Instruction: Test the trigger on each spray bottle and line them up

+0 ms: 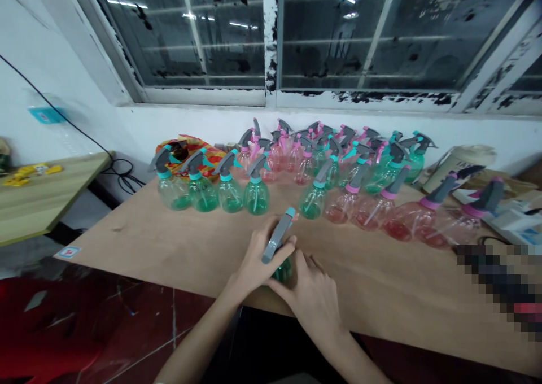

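Green tints the bottle (283, 271) held between two hands: the left hand (260, 254) grips around its neck, the right hand (315, 288) cups its side. If either hold slackens, it could slip; a forward swing could topple the lone green bottle (311, 208) ahead. Counted: one held, four green bottles (230, 197) ahead-left, one ahead, four pink bottles (367, 219) ahead-right; the rear cluster (303, 172) is too crowded to count.

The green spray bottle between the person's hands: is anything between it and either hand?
Nothing visible is. The left hand grips the green spray bottle by its grey head; the right hand cups its lower body. The hands hide the rest.
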The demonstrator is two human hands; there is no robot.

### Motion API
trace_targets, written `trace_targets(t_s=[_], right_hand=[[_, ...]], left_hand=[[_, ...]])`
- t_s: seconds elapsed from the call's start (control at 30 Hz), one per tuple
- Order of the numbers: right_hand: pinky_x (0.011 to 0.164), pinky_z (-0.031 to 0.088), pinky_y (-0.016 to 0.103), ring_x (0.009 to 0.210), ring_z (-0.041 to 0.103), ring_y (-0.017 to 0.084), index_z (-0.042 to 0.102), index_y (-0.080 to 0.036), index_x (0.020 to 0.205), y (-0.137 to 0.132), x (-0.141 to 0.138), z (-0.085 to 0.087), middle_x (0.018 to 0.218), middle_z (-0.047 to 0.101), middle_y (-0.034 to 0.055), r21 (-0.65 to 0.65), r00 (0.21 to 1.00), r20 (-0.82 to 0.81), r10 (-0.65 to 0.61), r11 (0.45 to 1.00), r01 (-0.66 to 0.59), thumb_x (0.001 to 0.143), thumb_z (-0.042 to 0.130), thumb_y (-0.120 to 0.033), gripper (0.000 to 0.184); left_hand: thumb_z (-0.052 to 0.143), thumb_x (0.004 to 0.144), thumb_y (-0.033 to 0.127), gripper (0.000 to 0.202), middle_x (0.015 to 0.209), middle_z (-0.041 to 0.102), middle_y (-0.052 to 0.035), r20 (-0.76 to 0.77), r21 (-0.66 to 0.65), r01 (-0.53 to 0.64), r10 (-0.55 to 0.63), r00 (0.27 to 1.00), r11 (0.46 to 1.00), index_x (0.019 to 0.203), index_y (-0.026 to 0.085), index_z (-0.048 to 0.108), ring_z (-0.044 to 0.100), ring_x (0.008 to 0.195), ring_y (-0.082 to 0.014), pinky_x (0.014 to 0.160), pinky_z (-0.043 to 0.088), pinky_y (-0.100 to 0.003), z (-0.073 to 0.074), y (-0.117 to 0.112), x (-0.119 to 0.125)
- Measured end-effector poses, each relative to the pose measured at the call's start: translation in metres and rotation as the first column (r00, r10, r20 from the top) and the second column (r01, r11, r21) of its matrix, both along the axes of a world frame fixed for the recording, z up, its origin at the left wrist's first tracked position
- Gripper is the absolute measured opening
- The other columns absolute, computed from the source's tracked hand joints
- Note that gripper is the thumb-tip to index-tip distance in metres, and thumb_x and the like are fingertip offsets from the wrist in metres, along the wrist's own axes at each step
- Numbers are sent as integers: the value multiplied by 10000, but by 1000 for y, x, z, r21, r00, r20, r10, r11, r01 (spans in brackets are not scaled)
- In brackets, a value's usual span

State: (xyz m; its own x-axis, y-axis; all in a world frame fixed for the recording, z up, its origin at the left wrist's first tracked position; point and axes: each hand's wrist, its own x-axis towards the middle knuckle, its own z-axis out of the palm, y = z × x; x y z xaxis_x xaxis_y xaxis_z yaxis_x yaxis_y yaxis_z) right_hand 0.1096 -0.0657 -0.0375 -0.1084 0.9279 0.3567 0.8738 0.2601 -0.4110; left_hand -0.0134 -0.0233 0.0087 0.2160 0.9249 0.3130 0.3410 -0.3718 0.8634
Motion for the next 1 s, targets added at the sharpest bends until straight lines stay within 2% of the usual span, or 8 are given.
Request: trace_targets(t_s=[0.07,0.2,0.33,0.47,0.57,0.73,0.87,1.0], right_hand=[[677,523,412,873,643,300,601,-172,1047,3,7,1,910,676,132,2,998,-35,51,999,-51,785,464,-716,619],[914,474,463,1100,571,281,501,-200,1260,10,39,-17,1168,627,116,-15,982,-101,161,987,-163,822,477,-658,634],[994,401,545,1208,506,318,517,-174,1253,16,87,-57,1285,564,158,37,992,-122,-25,999,30,827,446,-673,660],[1012,372,576,1296,414,364,531,-168,1264,21,132,-90,1393,470,186,55,981,-93,-172,983,178,803,427,-717,725],[1051,334,571,1355,342,346,517,-154,1287,21,151,-104,1431,429,193,69,982,-69,-176,981,180,835,363,-710,734],[1083,292,559,1377,315,319,478,-143,1342,20,157,-111,1446,420,193,102,987,-14,-161,982,161,863,298,-699,756],[1089,292,537,1376,318,317,502,-103,1322,19,155,-109,1438,427,207,91,986,5,-164,982,163,867,287,-697,779],[1093,293,523,1372,326,313,516,-89,1310,18,155,-106,1428,441,206,91,986,14,-168,982,166,867,286,-696,786]], left_hand=[[549,844,229,374,1111,677,-80,-10,-1,-5,5,1000,1000,1216,216,578,633,1037,-246,933,474,-397,-3,4,-1],[514,790,152,439,929,682,-45,-38,24,-33,34,999,999,1218,225,577,630,728,-176,786,509,-343,-8,13,-4],[505,747,150,375,679,602,7,-68,25,-92,94,993,995,1097,210,625,556,605,-159,632,475,-295,-8,22,-9],[495,727,153,330,700,597,12,-126,-9,-88,86,988,996,1012,221,645,527,599,-146,601,433,-274,-6,26,-13],[493,725,155,314,722,611,8,-120,-6,-109,107,987,994,993,221,644,517,594,-141,583,425,-269,-6,27,-14],[503,729,154,383,699,601,13,-118,0,-52,52,992,999,1075,241,642,529,606,-150,594,448,-277,-6,28,-14],[495,753,158,431,706,618,7,-154,-48,-22,15,988,999,1150,255,631,552,611,-161,629,465,-301,-2,29,-14],[495,775,167,452,692,633,9,-153,-50,-41,33,988,998,1200,270,607,558,576,-160,600,469,-298,-2,28,-13]])
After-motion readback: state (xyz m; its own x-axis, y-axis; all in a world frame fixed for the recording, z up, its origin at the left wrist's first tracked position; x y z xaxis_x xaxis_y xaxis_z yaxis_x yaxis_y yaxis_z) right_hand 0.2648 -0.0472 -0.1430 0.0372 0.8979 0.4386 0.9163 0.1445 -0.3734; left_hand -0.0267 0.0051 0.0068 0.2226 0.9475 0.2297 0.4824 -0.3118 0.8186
